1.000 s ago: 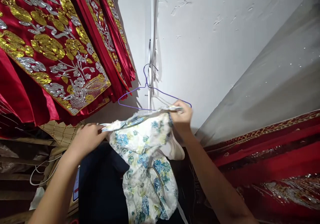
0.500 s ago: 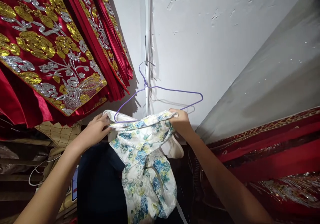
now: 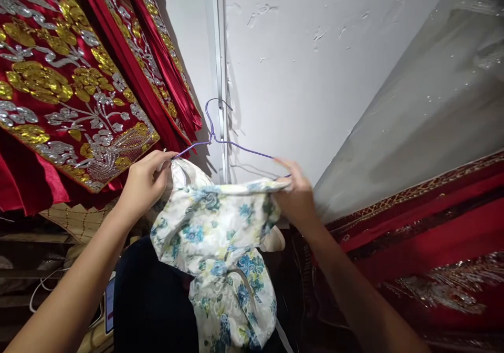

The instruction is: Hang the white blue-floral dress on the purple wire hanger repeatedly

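A purple wire hanger point(image 3: 249, 150) has its hook at the metal upright; its lower part is hidden by cloth and hands. Below it hangs a white garment with blue and yellow flowers point(image 3: 220, 232), its upper edge stretched sideways; what kind of garment it is I cannot tell. My left hand point(image 3: 147, 177) is closed at the hanger's left corner, pinching the garment's white inner edge there. At the opposite end my right hand point(image 3: 295, 190), smeared by motion, grips the garment's right top edge beside the hanger's right arm.
Red garments with gold and silver sequins point(image 3: 74, 75) hang at the upper left. A metal upright point(image 3: 220, 38) runs down the white wall point(image 3: 299, 91). Grey sheeting point(image 3: 425, 111) and red embroidered cloth point(image 3: 433, 248) are on the right. A phone point(image 3: 110, 303) lies lower left.
The garment's left edge has come up over the hanger's left corner, with my left hand raised there. My right hand has pulled its edge slightly right, to the hanger's right end.
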The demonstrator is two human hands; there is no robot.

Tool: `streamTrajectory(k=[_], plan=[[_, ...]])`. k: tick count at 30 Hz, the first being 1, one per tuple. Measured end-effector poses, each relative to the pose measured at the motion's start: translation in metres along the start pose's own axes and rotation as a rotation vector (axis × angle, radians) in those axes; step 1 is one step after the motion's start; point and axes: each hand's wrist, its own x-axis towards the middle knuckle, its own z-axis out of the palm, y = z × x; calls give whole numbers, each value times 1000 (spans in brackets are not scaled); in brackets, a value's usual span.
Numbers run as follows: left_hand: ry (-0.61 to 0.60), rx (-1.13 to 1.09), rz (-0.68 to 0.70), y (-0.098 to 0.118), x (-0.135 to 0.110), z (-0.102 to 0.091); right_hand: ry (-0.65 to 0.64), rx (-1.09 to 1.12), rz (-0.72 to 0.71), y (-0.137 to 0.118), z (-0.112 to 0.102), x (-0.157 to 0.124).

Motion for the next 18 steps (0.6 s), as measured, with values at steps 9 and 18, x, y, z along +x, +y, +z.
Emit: streamTrajectory(k=[9,18], plan=[[-63,52,-37,-5,-6,4,-345,170,300,12,-63,61],[33,18,-112,-11,-3,-4,-47,135,126,24,-61,49]])
